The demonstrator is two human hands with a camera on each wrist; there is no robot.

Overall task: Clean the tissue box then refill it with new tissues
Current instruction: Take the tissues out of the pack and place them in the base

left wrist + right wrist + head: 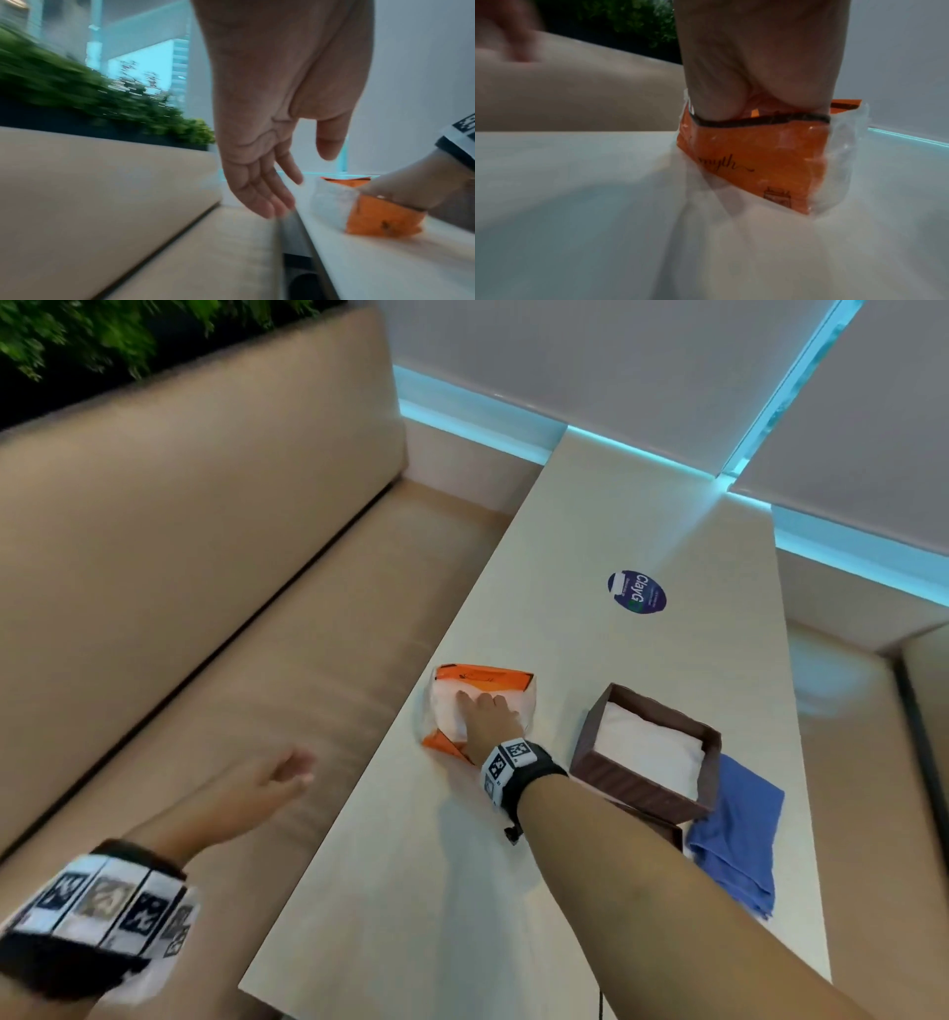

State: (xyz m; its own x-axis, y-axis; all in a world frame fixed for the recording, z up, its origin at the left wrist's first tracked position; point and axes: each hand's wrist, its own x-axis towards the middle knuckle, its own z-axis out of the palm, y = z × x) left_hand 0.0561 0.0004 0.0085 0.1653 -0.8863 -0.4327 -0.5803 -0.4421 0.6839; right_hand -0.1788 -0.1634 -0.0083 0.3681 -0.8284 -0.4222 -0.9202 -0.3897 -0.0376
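An orange and clear tissue pack point(480, 679) lies near the table's left edge. My right hand point(485, 711) rests flat on its white top, fingers stretched out. In the right wrist view the palm point(754, 81) sinks behind the pack's orange wrapper point(762, 154), and the fingertips are hidden. The brown wooden tissue box point(637, 783) stands to the right of that wrist, open-topped, with white tissues inside. My left hand point(290, 770) hovers over the sofa seat, empty, with fingers point(270, 203) straight and close to the table edge, left of the pack point(380, 219).
A blue cloth point(739, 834) lies crumpled right of the box. The long pale table point(590, 891) carries a round dark sticker point(637, 592) farther back. A beige sofa point(231, 608) runs along the table's left side, with green plants point(77, 336) behind it.
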